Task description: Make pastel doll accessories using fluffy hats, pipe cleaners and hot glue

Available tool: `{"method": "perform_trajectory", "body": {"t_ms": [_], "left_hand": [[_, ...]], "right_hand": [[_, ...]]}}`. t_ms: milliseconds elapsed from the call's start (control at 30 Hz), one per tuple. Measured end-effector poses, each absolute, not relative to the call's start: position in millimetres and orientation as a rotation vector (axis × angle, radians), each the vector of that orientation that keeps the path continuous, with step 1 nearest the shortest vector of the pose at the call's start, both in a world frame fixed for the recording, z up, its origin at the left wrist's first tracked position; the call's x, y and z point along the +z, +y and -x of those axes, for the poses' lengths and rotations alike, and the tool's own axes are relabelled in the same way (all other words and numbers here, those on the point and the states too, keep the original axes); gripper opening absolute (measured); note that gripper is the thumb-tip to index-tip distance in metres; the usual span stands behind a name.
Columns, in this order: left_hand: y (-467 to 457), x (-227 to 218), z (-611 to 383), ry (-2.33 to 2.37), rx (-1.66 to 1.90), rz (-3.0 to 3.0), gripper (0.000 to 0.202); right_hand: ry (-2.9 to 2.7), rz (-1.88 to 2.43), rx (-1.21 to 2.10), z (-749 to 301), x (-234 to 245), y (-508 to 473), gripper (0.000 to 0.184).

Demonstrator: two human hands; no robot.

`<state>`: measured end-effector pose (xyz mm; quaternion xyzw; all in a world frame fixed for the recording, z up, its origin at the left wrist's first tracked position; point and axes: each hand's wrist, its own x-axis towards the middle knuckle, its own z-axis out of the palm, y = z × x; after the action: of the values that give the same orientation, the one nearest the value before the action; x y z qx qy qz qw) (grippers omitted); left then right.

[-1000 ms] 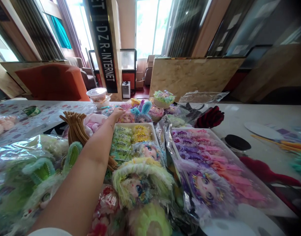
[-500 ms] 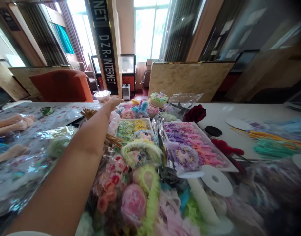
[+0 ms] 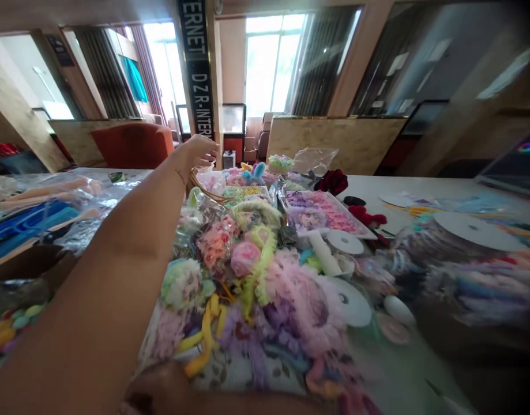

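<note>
My left arm stretches forward over a table heaped with craft goods. My left hand (image 3: 199,151) hovers above the far end of the heap with its fingers loosely spread, and I see nothing in it. Right under it lie a curved bundle of brown pipe cleaners (image 3: 204,191) and small doll heads in pastel wigs (image 3: 243,259). Beyond them sits a tray of purple and pink crowns (image 3: 329,208) wrapped in clear film. A blurred skin-coloured shape (image 3: 158,389) at the bottom edge may be my right hand; its fingers do not show.
White spool discs (image 3: 345,242) lie to the right of the heap, with a big ribbon spool (image 3: 476,230) further right and a laptop (image 3: 518,161) behind. Clear bags (image 3: 52,190) and a blue object (image 3: 26,216) fill the left. An orange chair (image 3: 135,144) stands behind the table.
The view has pulled back and dropped, so more of the near heap shows. My left hand has lifted off the far items and now hangs in the air above them.
</note>
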<state>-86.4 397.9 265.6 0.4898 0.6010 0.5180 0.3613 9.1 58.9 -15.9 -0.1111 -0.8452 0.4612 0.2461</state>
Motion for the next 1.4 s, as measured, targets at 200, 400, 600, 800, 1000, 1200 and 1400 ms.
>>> {"method": "perform_trajectory", "body": {"t_ms": [200,400,600,800,1000,1200,1400], "left_hand": [[273.3,222.3,70.9,1.381,1.446,-1.498,0.003],[137.4,143.7,67.3,1.379,1.438,-1.639,0.015],[80.3,72.8,91.6,1.914,1.596,-1.889,0.026],[83.6,40.2,94.7,2.578,0.926,-1.852,0.052],[89.7,33.1,108.1,2.489,0.866,-1.803,0.041],[99.1,40.7,120.9,2.287,0.964,-1.896,0.022],[133.5,78.0,114.2,2.110,1.088,-1.977,0.015]], "right_hand": [[-2.401,0.383,0.873,-27.5,-24.5,57.2,0.015],[-2.055,0.794,0.980,-100.3,0.9,43.0,0.022],[-1.732,1.020,1.006,-152.1,12.0,29.9,0.027],[-1.691,1.078,0.887,-166.2,0.7,29.7,0.030],[-1.817,1.116,0.737,-177.0,-4.7,30.2,0.028],[-1.912,1.106,0.675,-179.9,-4.7,30.1,0.028],[-1.961,1.108,0.634,-181.4,-5.5,29.6,0.028]]}}
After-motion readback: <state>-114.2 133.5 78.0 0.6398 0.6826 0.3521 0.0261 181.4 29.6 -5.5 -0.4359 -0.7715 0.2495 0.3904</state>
